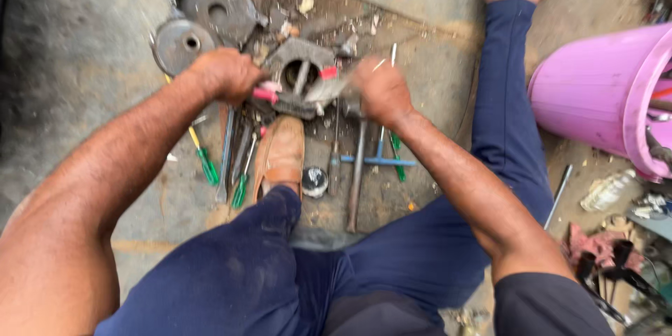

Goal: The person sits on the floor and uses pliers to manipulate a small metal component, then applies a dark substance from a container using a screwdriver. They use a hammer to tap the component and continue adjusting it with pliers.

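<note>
The left hand [225, 73] is closed in a fist around a red-handled tool [264, 94], whose red end sticks out toward the middle; the right hand [381, 91] is closed too, gripping a blurred grey piece [329, 89] with a red tip that reaches back toward the left hand. Both hands meet just above a grey metal housing [301, 73] with a round opening, lying on the dirty concrete floor [70, 49] ahead of the person's tan shoe [281, 154]. Behind the left hand lie a round metal disc [180, 44] and a larger grey cover plate [218, 5]. Nearer the person, green-handled screwdrivers [207, 166], a long metal bar [355, 178] and a blue T-shaped wrench [379, 159] lie side by side. A pink bucket [595, 91] stands well off to the right
</note>
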